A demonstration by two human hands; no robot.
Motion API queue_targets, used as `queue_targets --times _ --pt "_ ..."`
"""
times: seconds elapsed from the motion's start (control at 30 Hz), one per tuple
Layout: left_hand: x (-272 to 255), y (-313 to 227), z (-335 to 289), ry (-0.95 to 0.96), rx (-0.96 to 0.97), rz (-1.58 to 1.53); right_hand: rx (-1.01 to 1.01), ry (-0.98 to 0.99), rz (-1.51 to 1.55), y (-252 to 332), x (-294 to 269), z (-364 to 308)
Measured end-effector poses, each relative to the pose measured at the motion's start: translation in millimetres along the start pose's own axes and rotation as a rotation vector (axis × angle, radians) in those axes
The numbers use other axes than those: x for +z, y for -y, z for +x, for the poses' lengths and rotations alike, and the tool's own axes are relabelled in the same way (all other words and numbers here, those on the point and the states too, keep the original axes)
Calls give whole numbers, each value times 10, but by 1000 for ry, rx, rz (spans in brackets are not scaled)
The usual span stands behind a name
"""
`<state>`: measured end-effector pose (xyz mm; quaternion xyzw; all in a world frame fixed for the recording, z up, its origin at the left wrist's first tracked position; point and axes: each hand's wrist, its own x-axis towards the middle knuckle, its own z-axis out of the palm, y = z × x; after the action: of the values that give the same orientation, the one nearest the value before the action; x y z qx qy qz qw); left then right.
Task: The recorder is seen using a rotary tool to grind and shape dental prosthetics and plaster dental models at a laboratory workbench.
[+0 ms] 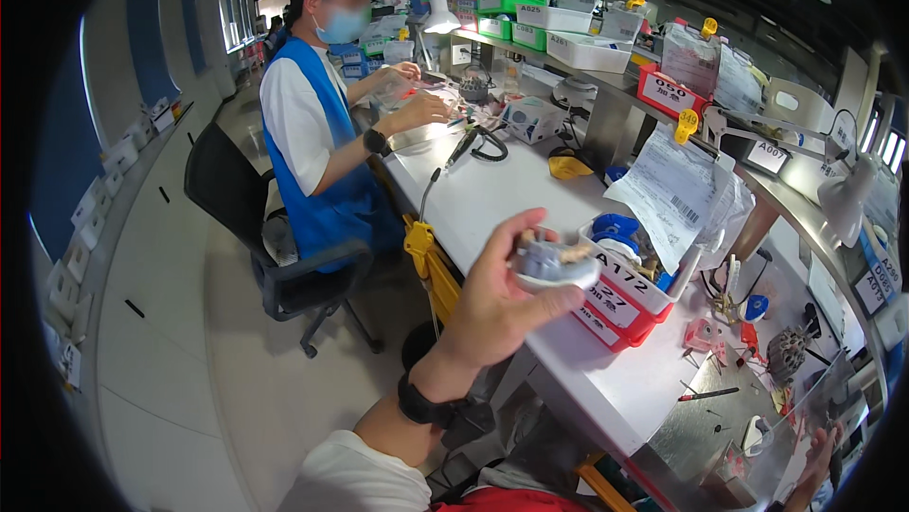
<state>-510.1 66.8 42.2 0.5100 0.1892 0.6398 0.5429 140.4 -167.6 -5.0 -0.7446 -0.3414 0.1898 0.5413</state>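
Note:
My left hand (488,313) is raised over the near edge of the bench, closed around a dental model (554,261). The model has a grey gum part, tan teeth along its top and a pale base; my thumb lies along its near side and the fingers curl behind it. Just beyond it stands a white tray (653,298) stacked on red trays (620,330), with blue and tan pieces inside and printed sheets (668,192) clipped upright. My right hand (816,460) shows at the lower right rim, dim and partly cut off, beside a transparent panel (824,398); its grip is unclear.
To the left, a masked co-worker in a blue vest (327,171) sits on a black chair (232,190), hands over the bench (492,192). A shelf with bins (592,50) runs above. Small tools, a red-handled brush and a bur holder (786,354) lie at the right.

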Motion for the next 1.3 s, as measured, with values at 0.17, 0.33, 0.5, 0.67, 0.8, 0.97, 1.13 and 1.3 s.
queue_targets --times 0.17,0.33,0.5,0.67,0.8,0.97,1.13,1.3 --pt "-595 236 67 -298 85 222 81 -34 -261 -22 -67 -19" --pt "-844 561 186 -416 36 372 71 -27 -229 -185 250 84" --pt "-1084 847 348 -427 40 539 68 -5 -198 -345 524 142" --pt "-1452 1183 569 -431 31 867 67 11 -168 -507 803 209" --pt "-1497 1261 689 -389 97 1114 61 16 -144 -586 1029 260" --pt "-1450 1266 714 -340 94 1162 67 31 -125 -696 1259 271" --pt "-1444 1332 690 -360 115 1171 64 61 -70 -847 1645 316" --pt "-1422 1317 649 -360 125 1187 56 78 -10 -966 1941 337"
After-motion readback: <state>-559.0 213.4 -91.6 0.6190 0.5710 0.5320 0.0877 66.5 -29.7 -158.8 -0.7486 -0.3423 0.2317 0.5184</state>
